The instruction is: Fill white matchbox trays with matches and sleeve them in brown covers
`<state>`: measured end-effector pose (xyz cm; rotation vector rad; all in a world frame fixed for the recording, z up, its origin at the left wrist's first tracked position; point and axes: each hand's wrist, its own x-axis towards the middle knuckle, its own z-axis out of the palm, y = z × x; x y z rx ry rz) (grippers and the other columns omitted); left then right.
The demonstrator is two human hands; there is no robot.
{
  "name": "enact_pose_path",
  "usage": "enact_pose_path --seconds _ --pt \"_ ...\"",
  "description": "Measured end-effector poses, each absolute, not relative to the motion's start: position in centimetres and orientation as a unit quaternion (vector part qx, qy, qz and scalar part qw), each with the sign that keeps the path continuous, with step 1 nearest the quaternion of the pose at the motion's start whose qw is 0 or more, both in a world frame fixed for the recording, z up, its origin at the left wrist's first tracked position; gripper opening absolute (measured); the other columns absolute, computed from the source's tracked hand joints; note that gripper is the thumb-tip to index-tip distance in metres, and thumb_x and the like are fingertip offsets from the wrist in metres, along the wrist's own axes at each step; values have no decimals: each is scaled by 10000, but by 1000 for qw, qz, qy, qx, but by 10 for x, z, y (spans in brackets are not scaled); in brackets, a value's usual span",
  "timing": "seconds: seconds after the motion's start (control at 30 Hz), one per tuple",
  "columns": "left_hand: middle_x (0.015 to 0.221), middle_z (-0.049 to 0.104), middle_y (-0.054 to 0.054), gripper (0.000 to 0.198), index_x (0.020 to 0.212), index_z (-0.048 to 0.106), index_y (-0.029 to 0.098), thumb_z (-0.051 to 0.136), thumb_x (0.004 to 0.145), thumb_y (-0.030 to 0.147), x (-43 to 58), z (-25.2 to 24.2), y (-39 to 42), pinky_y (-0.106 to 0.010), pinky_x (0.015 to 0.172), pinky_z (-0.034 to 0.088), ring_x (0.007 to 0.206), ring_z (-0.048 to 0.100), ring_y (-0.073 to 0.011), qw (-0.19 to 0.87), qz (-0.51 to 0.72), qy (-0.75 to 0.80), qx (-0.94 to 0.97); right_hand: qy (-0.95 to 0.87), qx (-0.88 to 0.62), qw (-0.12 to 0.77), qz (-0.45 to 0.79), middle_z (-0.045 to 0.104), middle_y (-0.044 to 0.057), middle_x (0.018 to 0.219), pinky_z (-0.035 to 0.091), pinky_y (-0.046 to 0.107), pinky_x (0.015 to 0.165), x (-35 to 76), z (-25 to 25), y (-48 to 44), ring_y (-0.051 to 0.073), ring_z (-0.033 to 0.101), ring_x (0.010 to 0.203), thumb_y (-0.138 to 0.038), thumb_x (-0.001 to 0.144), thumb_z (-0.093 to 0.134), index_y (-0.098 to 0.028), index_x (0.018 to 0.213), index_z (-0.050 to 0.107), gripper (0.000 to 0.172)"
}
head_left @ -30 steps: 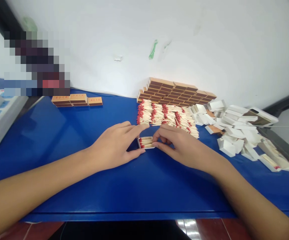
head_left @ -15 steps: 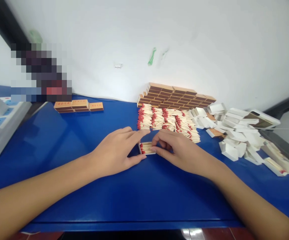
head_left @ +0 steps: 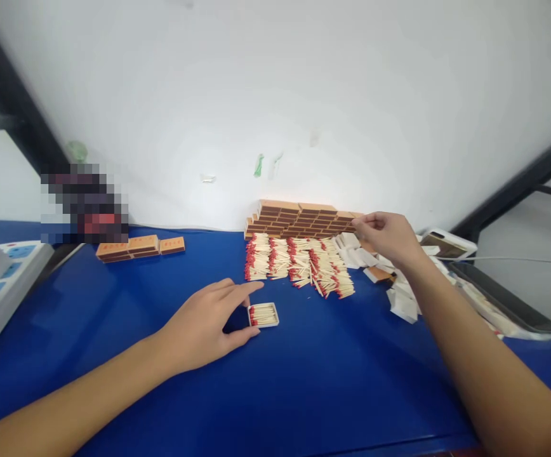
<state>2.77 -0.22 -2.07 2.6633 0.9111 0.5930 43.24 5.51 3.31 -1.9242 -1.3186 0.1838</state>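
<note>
A small white tray (head_left: 270, 325) filled with red-tipped matches (head_left: 262, 315) lies on the blue table. Around its left end is my left hand (head_left: 213, 320), thumb and forefinger apart, with the thumb near the tray's lower left corner. My right hand (head_left: 387, 236) is at the right end of the stacked brown matchboxes (head_left: 299, 219), its fingertips pinched at the edge of a box there. Rows of loose matches (head_left: 299, 263) lie in front of the stack. White empty trays (head_left: 404, 304) are piled beneath and behind my right wrist.
A few orange matchboxes (head_left: 135, 246) stand at the back left. The white power strip (head_left: 13, 285) is at the left edge. A phone (head_left: 448, 244) and a dark case (head_left: 506, 298) lie at the right. Behind the table rises a white wall (head_left: 199, 114).
My right hand has left the filled tray and moved up and right to the stack's end. My left hand remains around the tray. The camera view has tilted up.
</note>
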Motion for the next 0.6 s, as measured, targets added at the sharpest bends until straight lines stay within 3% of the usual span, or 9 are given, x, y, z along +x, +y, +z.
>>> enact_pose_path --seconds 0.1,0.2,0.3,0.4,0.47,0.53,0.6 --pt "1185 759 -61 618 1548 516 244 726 982 377 25 -18 0 -461 991 600 1099 701 -264 129 204 318 917 -459 -798 380 85 771 153 815 514 367 565 461 49 78 211 646 616 -341 975 681 -144 932 740 210" --pt "1223 754 -68 595 1508 564 255 749 963 402 23 -14 2 -458 991 609 1141 706 -275 122 191 326 918 -431 -827 340 120 757 171 781 574 379 623 468 56 96 208 670 627 -299 1006 677 -81 888 749 258" --pt "1299 738 -89 513 1416 650 248 757 953 444 23 -11 4 -485 1046 592 1213 696 -303 107 188 332 918 -416 -847 300 141 761 171 1124 631 410 837 464 57 106 239 740 932 -339 1015 718 -83 1150 739 290" --pt "1280 743 -90 464 1374 685 244 750 961 444 23 -9 4 -480 1051 592 1193 705 -295 103 191 320 922 -412 -852 295 135 657 132 1401 610 467 989 460 60 106 258 690 1176 -398 1031 708 -178 1371 657 408" --pt "1255 747 -88 457 1367 690 241 756 958 434 23 -7 3 -462 1020 606 1163 712 -283 102 197 309 925 -412 -847 311 124 702 170 1313 613 455 947 459 67 101 273 714 1106 -375 1026 708 -115 1290 699 370" --pt "1227 753 -84 467 1382 680 240 758 958 423 23 -6 3 -443 978 619 1133 716 -274 95 206 299 927 -414 -837 344 99 760 208 1104 600 425 847 453 78 91 271 737 938 -338 1026 687 -54 1098 747 300" --pt "1183 762 -78 460 1396 665 238 736 977 414 23 -5 3 -434 944 622 1087 721 -266 77 223 294 926 -426 -814 390 58 772 201 951 560 398 760 437 87 76 247 717 801 -331 1030 648 -76 972 747 280"
